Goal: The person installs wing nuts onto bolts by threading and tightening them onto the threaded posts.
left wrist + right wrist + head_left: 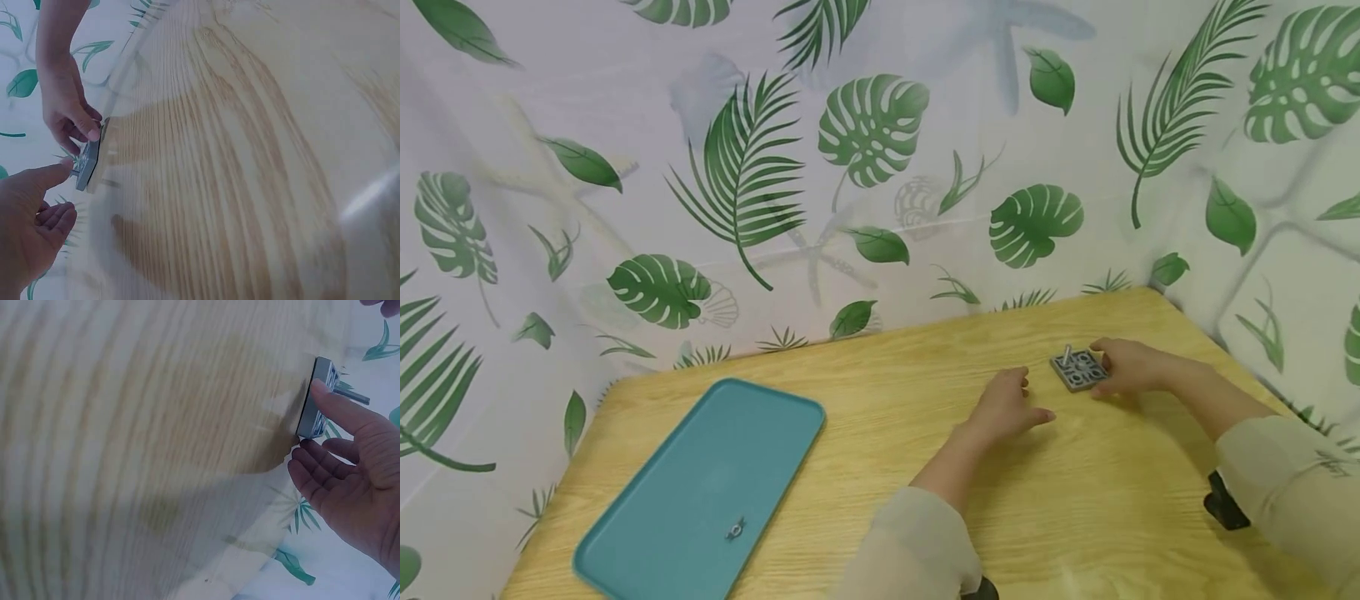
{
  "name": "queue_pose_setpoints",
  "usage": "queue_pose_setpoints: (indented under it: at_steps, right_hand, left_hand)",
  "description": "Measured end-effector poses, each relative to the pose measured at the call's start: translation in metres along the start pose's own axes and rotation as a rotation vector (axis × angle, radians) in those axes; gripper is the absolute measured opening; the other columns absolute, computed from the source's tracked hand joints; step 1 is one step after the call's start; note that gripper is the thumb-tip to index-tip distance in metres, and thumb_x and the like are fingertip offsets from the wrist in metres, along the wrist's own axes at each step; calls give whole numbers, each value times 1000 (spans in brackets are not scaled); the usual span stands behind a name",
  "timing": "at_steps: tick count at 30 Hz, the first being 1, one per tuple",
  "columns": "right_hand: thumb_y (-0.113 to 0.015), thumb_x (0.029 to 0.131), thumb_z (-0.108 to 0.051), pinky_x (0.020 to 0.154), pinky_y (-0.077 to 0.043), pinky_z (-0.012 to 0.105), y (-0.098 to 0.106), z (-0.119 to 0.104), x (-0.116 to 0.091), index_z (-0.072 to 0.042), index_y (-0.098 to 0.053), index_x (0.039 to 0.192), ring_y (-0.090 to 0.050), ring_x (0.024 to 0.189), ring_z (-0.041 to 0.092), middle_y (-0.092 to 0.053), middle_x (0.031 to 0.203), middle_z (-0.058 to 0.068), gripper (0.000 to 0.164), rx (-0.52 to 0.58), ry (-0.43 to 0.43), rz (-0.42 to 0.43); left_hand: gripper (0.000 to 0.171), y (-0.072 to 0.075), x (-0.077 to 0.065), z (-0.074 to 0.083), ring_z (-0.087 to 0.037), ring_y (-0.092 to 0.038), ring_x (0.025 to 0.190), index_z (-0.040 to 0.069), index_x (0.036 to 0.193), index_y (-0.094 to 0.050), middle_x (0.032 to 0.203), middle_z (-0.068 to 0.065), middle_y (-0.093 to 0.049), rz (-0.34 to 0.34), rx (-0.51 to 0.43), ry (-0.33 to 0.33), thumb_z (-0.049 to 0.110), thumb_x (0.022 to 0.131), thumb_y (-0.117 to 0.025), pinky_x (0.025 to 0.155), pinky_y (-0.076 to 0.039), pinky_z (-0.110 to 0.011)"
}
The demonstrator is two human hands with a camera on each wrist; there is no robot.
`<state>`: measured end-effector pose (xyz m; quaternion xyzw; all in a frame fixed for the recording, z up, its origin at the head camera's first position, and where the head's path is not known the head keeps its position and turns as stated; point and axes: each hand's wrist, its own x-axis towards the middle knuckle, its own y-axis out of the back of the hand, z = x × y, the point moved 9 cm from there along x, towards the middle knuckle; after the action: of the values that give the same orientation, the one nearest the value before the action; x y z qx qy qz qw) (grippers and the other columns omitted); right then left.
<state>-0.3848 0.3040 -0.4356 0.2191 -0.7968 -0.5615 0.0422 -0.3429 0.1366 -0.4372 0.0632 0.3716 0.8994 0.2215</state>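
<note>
Counting what lies on the table gives one block, one tray and one small metal piece. The block is grey and square, toward the table's far right, with a single post rising from its top. The right hand pinches the block's right side between thumb and fingers; whether it is lifted I cannot tell. The left hand holds nothing, thumb spread from its bent fingers, just left of the block and apart from it. The blue tray sits well to the left, bearing the piece near its right edge; the left hand comes between tray and block. Two black mounts show at the sleeves, and leaf-printed cloth hangs behind.
</note>
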Motion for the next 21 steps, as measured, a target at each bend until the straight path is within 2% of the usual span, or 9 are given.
queue_pose_setpoints:
  at_steps: [6, 11, 14, 18, 21]
  right_hand:
    - [-80, 74, -35, 87, -45, 55, -2, 4, 11, 24, -30, 128, -54, 102, 49, -54, 109, 40, 94, 4, -21, -18]
    - [-81, 72, -31, 83, -47, 51, -1, 2, 13, 19, -40, 125, -57, 94, 39, -58, 102, 30, 84, 17, 2, -10]
    - [-82, 72, -29, 79, -48, 48, -1, 1, 12, 17, -44, 125, -56, 90, 32, -58, 99, 25, 80, 37, 0, -20]
    - [-82, 72, -28, 77, -48, 46, -4, 0, 9, 15, -45, 125, -56, 89, 31, -58, 98, 23, 78, 65, -4, -31]
    - [-83, 71, -25, 76, -49, 43, -6, -3, 5, 14, -47, 123, -57, 88, 28, -59, 96, 18, 74, 89, 4, -26]
  left_hand:
    - [68, -7, 7, -4, -14, -57, 110, 3, 137, -45, 120, -6, -61, 6, -9, 68, 28, 81, -76, 92, -46, -22]
    - [67, -11, 10, -10, -16, -58, 108, 2, 137, -45, 118, -7, -62, 11, -80, 105, 25, 82, -75, 91, -47, -23]
    - [66, -14, 13, -7, -17, -59, 110, 1, 137, -44, 121, -9, -61, 12, -101, 95, 22, 82, -75, 91, -47, -23]
    - [65, -23, 17, -2, -16, -56, 108, 1, 137, -44, 119, -7, -57, 27, -66, 67, 23, 83, -74, 91, -46, -22]
    - [64, -32, 19, -2, -11, -51, 103, 3, 136, -46, 113, -2, -51, 67, -30, 64, 25, 83, -74, 91, -45, -20]
